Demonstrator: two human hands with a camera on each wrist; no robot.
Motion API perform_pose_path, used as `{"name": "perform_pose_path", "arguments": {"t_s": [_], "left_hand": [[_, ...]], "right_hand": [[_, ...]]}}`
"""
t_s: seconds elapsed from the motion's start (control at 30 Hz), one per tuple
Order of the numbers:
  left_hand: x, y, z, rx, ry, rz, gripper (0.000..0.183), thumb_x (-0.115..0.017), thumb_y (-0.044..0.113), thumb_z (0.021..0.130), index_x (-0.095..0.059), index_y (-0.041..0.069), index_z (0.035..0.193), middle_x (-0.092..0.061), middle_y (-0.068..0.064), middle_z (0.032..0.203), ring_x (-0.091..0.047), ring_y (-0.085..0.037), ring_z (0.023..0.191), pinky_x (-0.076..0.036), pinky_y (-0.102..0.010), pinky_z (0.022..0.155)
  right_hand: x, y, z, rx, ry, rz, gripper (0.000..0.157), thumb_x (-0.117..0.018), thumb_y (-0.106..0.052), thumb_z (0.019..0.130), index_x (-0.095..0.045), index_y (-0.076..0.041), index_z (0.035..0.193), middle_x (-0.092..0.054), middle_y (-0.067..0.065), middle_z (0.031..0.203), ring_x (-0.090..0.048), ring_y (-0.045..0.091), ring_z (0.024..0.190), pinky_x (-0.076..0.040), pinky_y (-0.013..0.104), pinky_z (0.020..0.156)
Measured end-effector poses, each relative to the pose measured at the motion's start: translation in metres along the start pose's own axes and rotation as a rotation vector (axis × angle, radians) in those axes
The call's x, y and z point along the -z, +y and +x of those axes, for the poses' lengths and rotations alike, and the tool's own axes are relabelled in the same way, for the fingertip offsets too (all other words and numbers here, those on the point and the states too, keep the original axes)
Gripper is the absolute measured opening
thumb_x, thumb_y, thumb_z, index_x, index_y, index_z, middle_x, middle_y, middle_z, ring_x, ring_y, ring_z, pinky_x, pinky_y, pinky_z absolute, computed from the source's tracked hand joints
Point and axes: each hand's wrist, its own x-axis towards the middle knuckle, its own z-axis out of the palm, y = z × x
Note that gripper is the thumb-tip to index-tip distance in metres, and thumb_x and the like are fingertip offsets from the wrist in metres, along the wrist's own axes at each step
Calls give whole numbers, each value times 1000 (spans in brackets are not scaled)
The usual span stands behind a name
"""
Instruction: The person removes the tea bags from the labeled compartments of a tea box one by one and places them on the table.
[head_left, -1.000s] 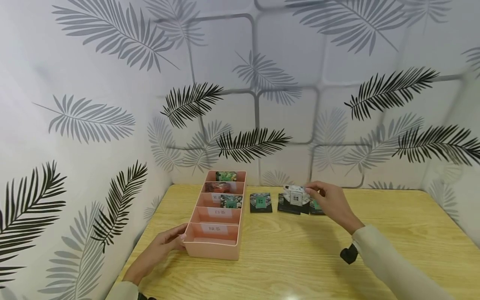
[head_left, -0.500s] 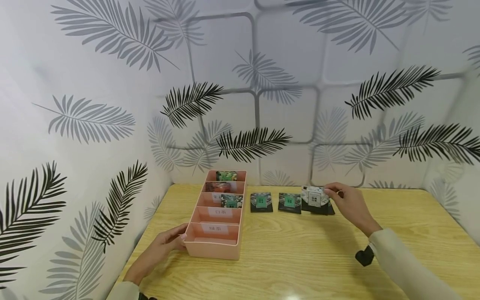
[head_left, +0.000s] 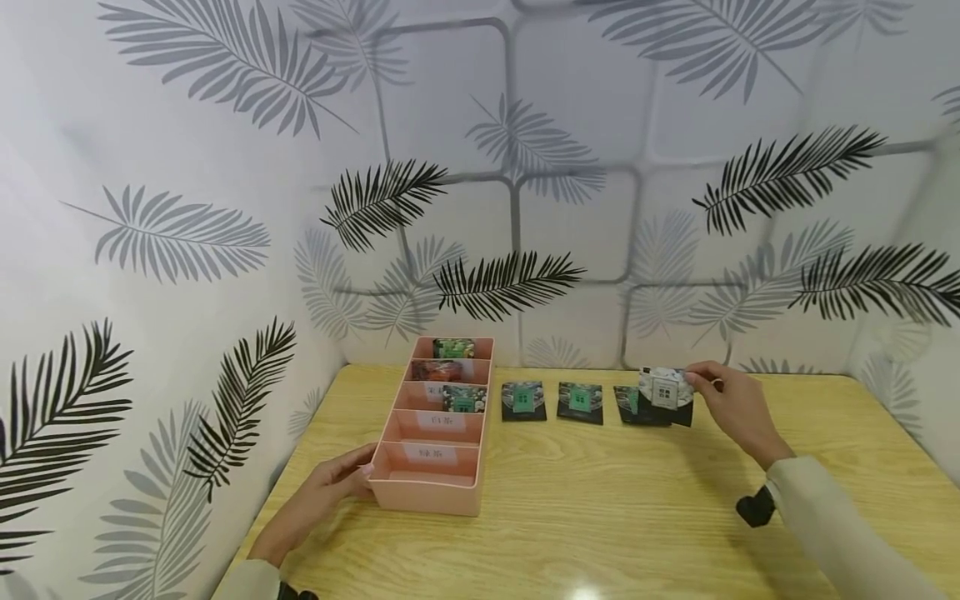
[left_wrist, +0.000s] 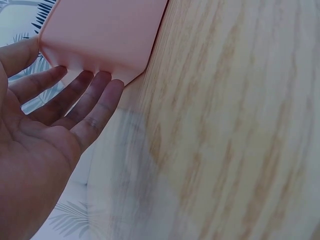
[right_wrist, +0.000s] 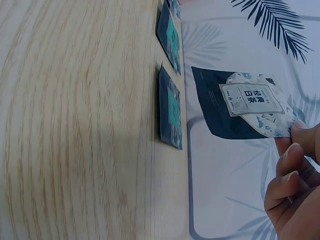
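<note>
The right hand (head_left: 741, 410) pinches the white-and-black packet (head_left: 666, 392) by its edge, so it juts left from the fingertips, partly hiding a green-labelled packet (head_left: 627, 404) on the table (head_left: 592, 500). The left hand (head_left: 318, 502) grips the pink box (head_left: 431, 499) at its near left corner

An indoor corner, home or office unclear, shown by a wood-grain table (head_left: 585, 500) against leaf-patterned walls (head_left: 573, 221).
</note>
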Motion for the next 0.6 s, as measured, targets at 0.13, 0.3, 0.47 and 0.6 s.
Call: {"name": "perform_pose_path", "arguments": {"t_s": [0.13,0.3,0.47,0.6], "left_hand": [[0,0,0,3,-8,-3,59,-48,28,112,-30,3,162,-34,-25,161,-63,-19,122,-51,-47,104],[1,0,0,22,0,-4,59,-49,30,111,-31,6,162,-36,-21,161,-62,-20,123,-52,-46,103],[1,-1,0,28,8,-9,59,-50,30,111,-32,7,162,-37,-19,161,-61,-21,126,-51,-45,103],[1,-1,0,9,4,-11,58,-49,29,111,-32,6,162,-36,-21,161,-60,-22,127,-51,-45,104]], "right_hand": [[5,8,-1,-17,8,-13,29,-57,-28,108,-73,-5,114,-71,10,91,-56,18,67,-42,30,49],[11,18,-5,-23,28,-33,29,-57,-27,109,-72,-3,115,-71,11,92,-56,17,68,-42,30,50],[17,28,-6,-39,20,-41,31,-55,-28,109,-71,-3,115,-71,14,95,-54,17,69,-40,30,50],[22,37,-6,-68,16,-61,32,-55,-28,109,-71,-1,116,-70,16,96,-51,18,66,-39,30,50]]}}
